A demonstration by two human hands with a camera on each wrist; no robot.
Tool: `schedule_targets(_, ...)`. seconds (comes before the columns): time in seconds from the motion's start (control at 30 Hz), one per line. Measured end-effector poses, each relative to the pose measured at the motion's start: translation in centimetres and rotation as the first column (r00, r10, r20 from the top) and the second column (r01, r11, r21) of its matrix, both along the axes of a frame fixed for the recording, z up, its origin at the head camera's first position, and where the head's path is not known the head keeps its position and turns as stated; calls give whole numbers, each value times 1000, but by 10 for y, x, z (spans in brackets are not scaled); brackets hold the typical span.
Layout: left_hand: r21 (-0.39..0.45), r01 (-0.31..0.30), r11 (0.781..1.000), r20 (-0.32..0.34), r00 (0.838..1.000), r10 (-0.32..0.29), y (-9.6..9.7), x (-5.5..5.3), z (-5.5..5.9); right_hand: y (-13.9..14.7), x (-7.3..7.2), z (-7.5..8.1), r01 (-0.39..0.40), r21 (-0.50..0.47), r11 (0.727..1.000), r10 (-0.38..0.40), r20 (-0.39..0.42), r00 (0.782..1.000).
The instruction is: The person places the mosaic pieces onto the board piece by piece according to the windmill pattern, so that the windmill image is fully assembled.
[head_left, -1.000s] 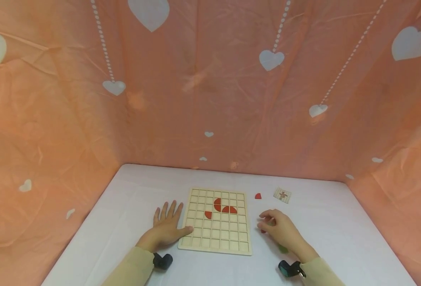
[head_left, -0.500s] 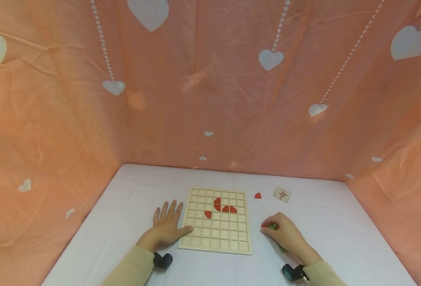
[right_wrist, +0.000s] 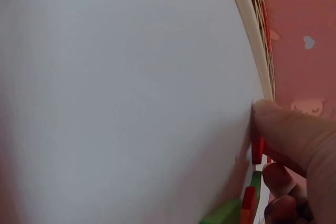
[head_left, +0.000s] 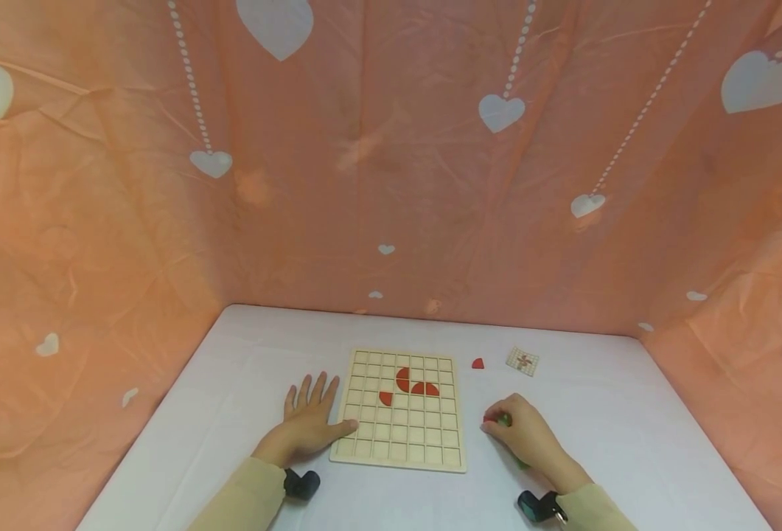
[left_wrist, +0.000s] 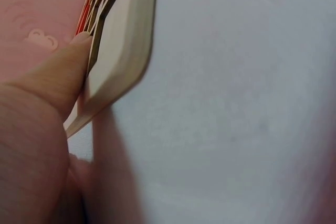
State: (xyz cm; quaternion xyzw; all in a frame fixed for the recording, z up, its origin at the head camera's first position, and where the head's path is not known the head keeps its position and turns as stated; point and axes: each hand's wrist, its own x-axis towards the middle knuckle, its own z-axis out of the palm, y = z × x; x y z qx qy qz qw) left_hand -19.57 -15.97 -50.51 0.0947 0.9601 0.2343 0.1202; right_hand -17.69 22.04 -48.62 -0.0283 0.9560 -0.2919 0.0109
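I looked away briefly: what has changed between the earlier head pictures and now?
The right hand has shifted slightly toward the body and now appears to pinch a small flat red piece. Unchanged: the spread left hand, its thumb on the pale wooden grid board; the red quarter-circle pieces set in it; and the square printed card.

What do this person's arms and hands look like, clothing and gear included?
The left hand and right hand are both bare, without gloves. Long, plain beige-yellow sleeves cover the forearms. Each wrist carries a small black device; no cables are visible.
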Motion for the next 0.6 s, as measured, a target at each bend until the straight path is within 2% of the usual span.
schedule_targets(0.2, 8, -3, 1000, -18, 1000, 3, -1, -2, -6, -3, 1, 1, 9, 3, 1000, -9, -6, 1000)
schedule_targets(0.4, 10, -1, 1000, -22, 1000, 1, -1, -2, -6, -9, 3, 3, -34, -10, 999, 34, -31, 999)
schedule_targets(0.6, 15, -5, 1000, -19, 1000, 6, -1, -2, -7, -22, -4, 8, -33, -103, 994, 30, -26, 999)
